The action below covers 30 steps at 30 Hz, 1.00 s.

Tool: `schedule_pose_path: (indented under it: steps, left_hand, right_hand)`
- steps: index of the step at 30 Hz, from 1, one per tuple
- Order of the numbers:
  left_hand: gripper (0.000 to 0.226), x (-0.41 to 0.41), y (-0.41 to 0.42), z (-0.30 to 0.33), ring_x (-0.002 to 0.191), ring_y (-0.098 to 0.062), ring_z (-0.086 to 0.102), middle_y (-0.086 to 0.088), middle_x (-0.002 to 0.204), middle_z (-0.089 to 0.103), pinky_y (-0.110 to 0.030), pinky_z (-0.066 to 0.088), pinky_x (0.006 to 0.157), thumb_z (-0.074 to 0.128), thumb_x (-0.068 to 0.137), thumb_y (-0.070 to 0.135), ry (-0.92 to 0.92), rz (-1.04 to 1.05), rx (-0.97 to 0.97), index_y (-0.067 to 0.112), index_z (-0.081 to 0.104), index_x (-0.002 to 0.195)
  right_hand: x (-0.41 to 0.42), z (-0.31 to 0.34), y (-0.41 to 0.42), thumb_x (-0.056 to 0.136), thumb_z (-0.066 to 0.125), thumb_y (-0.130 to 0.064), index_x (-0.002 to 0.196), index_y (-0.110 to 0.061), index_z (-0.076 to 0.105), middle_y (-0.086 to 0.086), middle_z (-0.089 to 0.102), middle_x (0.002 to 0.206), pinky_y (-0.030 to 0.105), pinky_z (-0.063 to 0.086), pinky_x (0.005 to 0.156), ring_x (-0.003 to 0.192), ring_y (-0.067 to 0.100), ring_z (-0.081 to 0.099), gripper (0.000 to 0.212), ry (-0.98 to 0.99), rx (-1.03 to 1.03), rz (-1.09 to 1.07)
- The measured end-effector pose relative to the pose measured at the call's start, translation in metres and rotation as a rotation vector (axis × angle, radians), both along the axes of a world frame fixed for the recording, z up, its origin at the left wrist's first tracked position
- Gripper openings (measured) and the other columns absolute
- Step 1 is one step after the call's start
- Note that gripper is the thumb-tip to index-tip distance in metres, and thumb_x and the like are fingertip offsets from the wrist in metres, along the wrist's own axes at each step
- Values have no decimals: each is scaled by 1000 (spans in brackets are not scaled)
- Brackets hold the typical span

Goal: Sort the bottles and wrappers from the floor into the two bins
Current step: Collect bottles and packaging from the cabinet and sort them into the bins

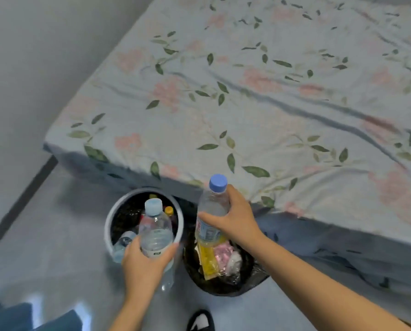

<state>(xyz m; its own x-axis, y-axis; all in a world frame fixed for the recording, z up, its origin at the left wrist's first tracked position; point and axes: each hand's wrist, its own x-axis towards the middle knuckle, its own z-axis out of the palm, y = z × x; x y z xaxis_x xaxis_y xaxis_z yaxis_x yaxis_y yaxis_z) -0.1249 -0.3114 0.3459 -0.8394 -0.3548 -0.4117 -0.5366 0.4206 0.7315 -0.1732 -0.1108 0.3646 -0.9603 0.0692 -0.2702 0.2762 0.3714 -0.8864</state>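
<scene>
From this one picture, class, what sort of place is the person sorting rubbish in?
Most likely a bedroom: a bed with a floral sheet fills the view, and two small bins, one white-rimmed and one black-lined, stand on the floor beside it.

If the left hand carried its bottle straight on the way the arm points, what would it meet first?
Probably the white-rimmed bin. The left hand grips a clear bottle over that bin's near rim, and bottles already lie inside it. Depth is unclear, so which one it would touch first cannot be told.
</scene>
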Motion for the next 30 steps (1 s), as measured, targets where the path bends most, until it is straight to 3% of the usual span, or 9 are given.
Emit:
schedule_pose_path:
  steps: [3,7,13,17,22,24,27,30]
  left_hand:
    - [54,-6,-48,-15,88,-23,62,-3,97,65,-30,44,73,88,60,30,17,134,19,18,59,103]
    - [66,-19,-99,-49,92,-23,61,0,103,64,-32,46,79,87,60,32,36,284,43,21,53,115]
    - [59,-38,-131,-97,94,-25,63,-4,105,63,-42,53,84,86,56,35,49,356,53,20,53,103]
    - [59,-54,-141,-107,95,-16,63,3,107,64,-36,53,87,85,60,32,99,410,133,27,52,108]
    - [66,-75,-149,-105,98,-14,62,4,112,62,-32,52,89,85,63,30,157,387,133,23,52,120]
    - [60,-84,-152,-109,97,-14,62,5,108,63,-31,51,87,84,63,30,157,352,97,23,53,114]
    - [55,-96,-153,-115,90,-14,60,8,99,61,-28,48,80,84,65,28,145,272,44,26,52,109]
    - [56,-104,-150,-129,93,-19,61,4,103,62,-34,51,84,84,64,28,86,191,14,26,51,109]
  right_hand:
    - [-15,-19,-56,65,78,-45,116,-34,51,-9,58,118,38,50,93,109,11,56,59,-19,13,72]
    - [-27,-61,-116,68,79,-41,110,-33,51,-10,60,111,34,50,90,102,9,58,51,-63,0,69]
    - [-33,-123,-170,72,78,-33,117,-22,49,-6,57,109,25,41,80,99,12,55,55,-149,21,-15]
    - [-38,-153,-191,68,82,-30,106,-24,50,-6,58,103,24,42,81,95,12,57,50,-125,48,-83]
    - [-37,-188,-204,66,81,-41,111,-19,49,-2,61,110,32,50,87,100,18,60,58,-287,172,45]
    - [-40,-196,-207,65,79,-45,112,-18,49,1,63,113,37,52,87,103,21,62,61,-328,192,31]
    - [-48,-196,-207,66,80,-45,113,-16,51,-1,64,113,28,48,81,102,19,62,62,-389,160,-4]
    - [-50,-190,-202,68,81,-37,100,-21,47,-2,64,108,25,45,77,95,14,61,50,-382,149,14]
